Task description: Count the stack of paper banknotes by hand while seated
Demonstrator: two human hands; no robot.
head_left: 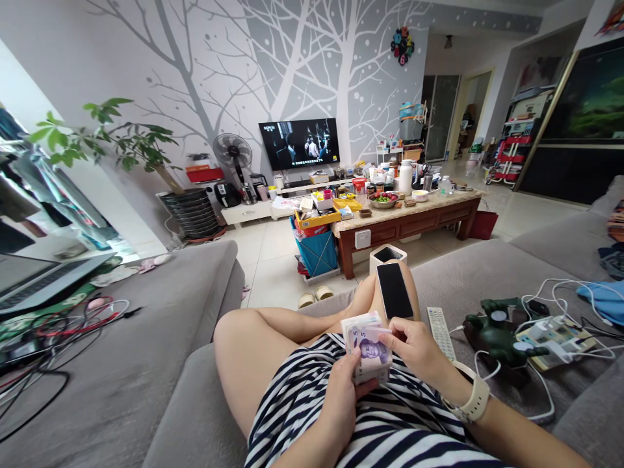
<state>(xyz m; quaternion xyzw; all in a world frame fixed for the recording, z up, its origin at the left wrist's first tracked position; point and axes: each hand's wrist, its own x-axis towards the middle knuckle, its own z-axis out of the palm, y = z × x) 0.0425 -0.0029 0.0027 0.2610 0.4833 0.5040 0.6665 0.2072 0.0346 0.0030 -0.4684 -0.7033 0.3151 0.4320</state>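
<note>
A stack of banknotes [373,354] is held over my lap, its front note purple with a portrait and a 5. My left hand [345,383] grips the stack from below, with the thumb across its front face. At the upper right corner, my right hand [414,348] pinches a note between thumb and fingers. Just beyond the notes, a smartphone [394,290] with a dark screen rests on my leg. A pale watch [470,393] is on my right wrist. Striped fabric [302,396] covers my lap beneath the notes.
A remote control [441,333] lies on the sofa to my right, near a dark green figurine [502,331] and a power strip [556,341] with white cables. To the left are a laptop [43,286] and tangled cables. Ahead stands a laden coffee table [409,224].
</note>
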